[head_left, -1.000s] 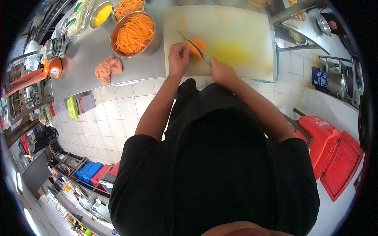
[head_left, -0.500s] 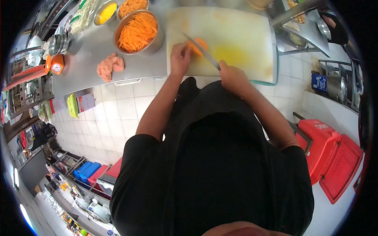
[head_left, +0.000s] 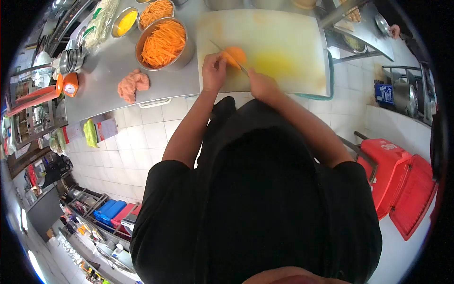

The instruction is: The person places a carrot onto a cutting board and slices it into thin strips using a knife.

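Observation:
On the white cutting board [head_left: 302,42], my right hand [head_left: 263,85] is closed round the handle of a knife [head_left: 242,68]. Its blade points up and left, across an orange piece of carrot [head_left: 236,54]. My left hand [head_left: 214,71] rests at the left side of the carrot, fingers bent and pinched against its edge near the blade. Those fingers partly hide the carrot's lower left. A yellow stain marks the board to the right of it.
Left of the board stands a metal pot of carrot strips [head_left: 163,44], with another bowl of strips [head_left: 156,13] and a bowl of yellow food [head_left: 126,23] behind. A crumpled pink cloth [head_left: 133,85] and an orange scale [head_left: 70,85] lie further left. Another person's hand [head_left: 395,31] shows at far right.
My right hand and the knife have shifted left, bringing the blade lower across the carrot. My left hand stays beside the carrot. At far right, the other person's hand has moved.

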The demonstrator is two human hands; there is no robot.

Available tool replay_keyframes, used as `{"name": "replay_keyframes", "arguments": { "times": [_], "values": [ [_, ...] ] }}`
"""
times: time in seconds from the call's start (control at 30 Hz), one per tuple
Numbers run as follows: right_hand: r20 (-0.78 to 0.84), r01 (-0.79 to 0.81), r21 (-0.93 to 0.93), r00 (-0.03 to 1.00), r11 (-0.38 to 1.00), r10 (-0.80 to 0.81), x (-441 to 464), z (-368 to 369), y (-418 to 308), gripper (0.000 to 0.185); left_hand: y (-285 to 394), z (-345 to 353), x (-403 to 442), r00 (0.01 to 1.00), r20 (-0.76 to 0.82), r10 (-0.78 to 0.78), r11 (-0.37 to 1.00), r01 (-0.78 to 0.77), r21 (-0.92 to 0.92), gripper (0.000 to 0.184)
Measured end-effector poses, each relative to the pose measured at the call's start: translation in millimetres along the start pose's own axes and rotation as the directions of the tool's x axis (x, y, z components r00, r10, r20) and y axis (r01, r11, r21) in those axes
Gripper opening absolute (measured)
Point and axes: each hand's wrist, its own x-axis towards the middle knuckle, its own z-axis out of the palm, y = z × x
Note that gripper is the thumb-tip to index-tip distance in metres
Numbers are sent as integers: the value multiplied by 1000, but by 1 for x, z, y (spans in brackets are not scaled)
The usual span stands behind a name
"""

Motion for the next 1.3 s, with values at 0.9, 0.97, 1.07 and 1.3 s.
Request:
{"name": "replay_keyframes", "arguments": {
  "times": [0.9, 0.97, 1.07, 1.3],
  "values": [
    [63, 21, -64, 998, 998, -17, -54, -69, -11, 21, -1, -1, -7, 1000, -16, -9, 999, 8, -38, 25],
    [62, 17, -77, 998, 997, -12, -52, -68, -10, 21, -5, -1, -7, 999, -29, 15, 999, -16, -42, 25],
    [70, 7, -72, 998, 997, -2, -51, -69, -11, 21, -2, 0, -5, 999, -41, 22, 998, -25, -61, 25],
    [102, -6, -43, 995, 999, 10, -44, -67, -9, 19, -4, -1, -3, 1000, -29, 4, 999, -5, -34, 24]
  ]
}}
